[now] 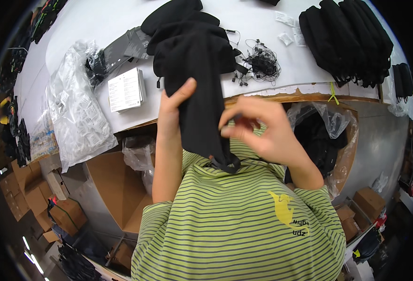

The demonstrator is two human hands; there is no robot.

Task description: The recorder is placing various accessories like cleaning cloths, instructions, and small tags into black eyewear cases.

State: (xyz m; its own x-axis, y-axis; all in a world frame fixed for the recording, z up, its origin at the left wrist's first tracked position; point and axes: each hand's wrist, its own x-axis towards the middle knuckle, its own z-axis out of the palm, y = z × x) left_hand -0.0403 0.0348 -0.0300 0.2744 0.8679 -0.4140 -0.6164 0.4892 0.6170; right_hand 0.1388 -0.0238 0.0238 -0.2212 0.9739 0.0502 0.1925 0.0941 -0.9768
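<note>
A long black fabric pouch (198,100) hangs over the table's front edge toward me, with a dark strap loop (227,165) at its near end. My left hand (172,110) grips its left side, the thumb lying on top and the other fingers hidden underneath. At the pouch's right edge, my right hand (262,126) is closed in a pinch; what sits between thumb and fingers I cannot make out. Beyond the held pouch, more black fabric pieces (171,16) lie overlapped. A tangle of black tag cords (262,63) rests to their right.
A stack of white printed cards (126,91), dark grey cards (122,49) and a clear bag of small packets (80,110) lie on the white table (98,21). Black pouches (342,40) are piled at the right. Open cardboard boxes (117,187) stand below the table edge.
</note>
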